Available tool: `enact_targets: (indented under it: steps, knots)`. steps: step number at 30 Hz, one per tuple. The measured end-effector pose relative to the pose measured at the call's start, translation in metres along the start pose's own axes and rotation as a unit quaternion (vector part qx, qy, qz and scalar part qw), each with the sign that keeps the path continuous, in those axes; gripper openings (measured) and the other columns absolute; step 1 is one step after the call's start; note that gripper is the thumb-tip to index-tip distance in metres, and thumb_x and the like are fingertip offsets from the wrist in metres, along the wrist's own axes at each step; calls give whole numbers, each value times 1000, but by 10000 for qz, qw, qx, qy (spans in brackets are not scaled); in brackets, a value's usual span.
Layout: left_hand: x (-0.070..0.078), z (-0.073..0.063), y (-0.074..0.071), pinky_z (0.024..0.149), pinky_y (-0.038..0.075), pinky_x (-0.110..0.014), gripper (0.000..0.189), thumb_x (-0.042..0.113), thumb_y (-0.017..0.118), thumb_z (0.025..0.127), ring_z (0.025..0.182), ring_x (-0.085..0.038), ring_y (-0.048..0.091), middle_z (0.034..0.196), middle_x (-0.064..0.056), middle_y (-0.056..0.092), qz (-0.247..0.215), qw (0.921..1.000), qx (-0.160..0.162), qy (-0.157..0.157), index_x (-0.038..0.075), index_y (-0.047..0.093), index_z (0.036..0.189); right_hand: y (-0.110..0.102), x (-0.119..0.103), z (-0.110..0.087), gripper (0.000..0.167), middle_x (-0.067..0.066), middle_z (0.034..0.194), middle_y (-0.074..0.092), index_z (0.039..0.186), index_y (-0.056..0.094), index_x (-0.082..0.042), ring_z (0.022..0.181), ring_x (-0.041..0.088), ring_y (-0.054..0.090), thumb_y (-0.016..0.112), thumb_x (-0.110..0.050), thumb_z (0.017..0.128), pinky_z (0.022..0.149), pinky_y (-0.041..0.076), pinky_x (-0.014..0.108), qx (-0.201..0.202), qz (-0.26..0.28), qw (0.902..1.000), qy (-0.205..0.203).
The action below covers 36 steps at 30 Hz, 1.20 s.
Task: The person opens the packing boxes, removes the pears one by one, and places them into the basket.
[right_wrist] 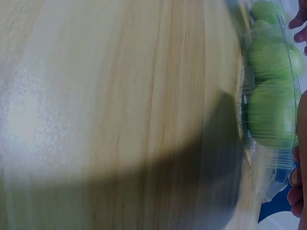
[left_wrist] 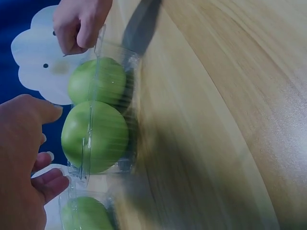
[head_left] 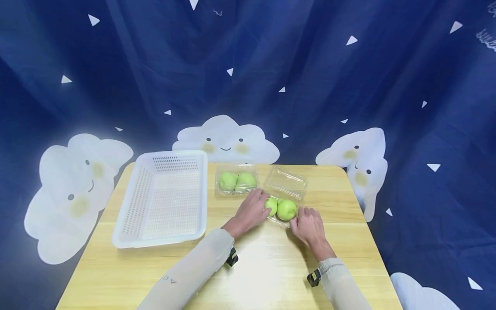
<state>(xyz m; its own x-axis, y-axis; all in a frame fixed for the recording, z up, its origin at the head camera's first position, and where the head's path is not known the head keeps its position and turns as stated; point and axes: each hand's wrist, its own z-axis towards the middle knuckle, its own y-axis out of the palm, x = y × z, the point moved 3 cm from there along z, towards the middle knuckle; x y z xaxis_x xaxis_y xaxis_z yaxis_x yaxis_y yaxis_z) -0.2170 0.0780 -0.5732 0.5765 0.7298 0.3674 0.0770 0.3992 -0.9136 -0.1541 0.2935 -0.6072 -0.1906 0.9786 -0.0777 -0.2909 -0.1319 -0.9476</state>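
Two green apples (head_left: 287, 209) sit side by side in a clear plastic clamshell container (left_wrist: 132, 88), whose lid (head_left: 286, 182) lies folded back on its far side. My right hand (head_left: 308, 227) is at the container's right end, and in the left wrist view its curled fingers pinch the rim there. At the other end is my left hand (head_left: 252, 209), beside the left apple. Its thumb and fingers (left_wrist: 50, 184) are apart and loosely bent near the rim, with no grip on the container or fruit that I can see.
Behind my left hand stands another clear container (head_left: 236, 190) with two green apples (head_left: 246, 181) inside. A white perforated plastic basket (head_left: 166, 239) is on the left of the wooden table (head_left: 348, 241). Beyond the table's far edge hangs a blue curtain (head_left: 248, 56).
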Motion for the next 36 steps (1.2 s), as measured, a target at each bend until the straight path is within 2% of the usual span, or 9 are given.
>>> enact_targets:
  steps: [4, 14, 18, 25, 36]
  knots:
    - [1, 3, 4, 112, 53, -39, 53, 39, 68, 98, 129, -27, 57, 140, -14, 60, 58, 9999, -89, 42, 8, 59, 140, 1, 0, -2, 23, 0, 63, 42, 70, 46, -13, 61, 17, 40, 61, -20, 86, 61, 45, 34, 76, 48, 10000, 0]
    - [5, 8, 13, 114, 52, -39, 52, 40, 67, 98, 128, -31, 58, 138, -15, 62, 486, 9985, -211, 165, 8, 62, 137, 0, -2, -3, 25, 1, 62, 41, 69, 45, -12, 60, 20, 39, 64, -20, 84, 59, 42, 34, 423, -79, 9990, -136]
    - [7, 10, 15, 114, 52, -39, 53, 41, 68, 97, 128, -31, 58, 138, -16, 62, 602, 9980, -193, 80, 7, 61, 137, 1, -2, -3, 24, 1, 63, 41, 70, 45, -13, 61, 20, 40, 62, -21, 85, 59, 42, 34, 411, -87, 9991, -104]
    - [9, 12, 18, 114, 51, -42, 51, 35, 72, 94, 126, -32, 58, 135, -16, 64, 441, 9989, -138, -1, 6, 63, 135, 2, -2, -3, 24, 3, 64, 44, 70, 45, -13, 62, 22, 42, 61, -21, 86, 61, 43, 35, 337, 13, 9994, 2]
    - [13, 16, 22, 112, 53, -40, 55, 34, 76, 91, 125, -31, 59, 136, -16, 62, 525, 9981, -313, -103, 6, 63, 136, 1, -1, -3, 23, 4, 65, 45, 72, 46, -12, 65, 24, 46, 61, -22, 87, 64, 45, 37, 241, -21, 9996, 126]
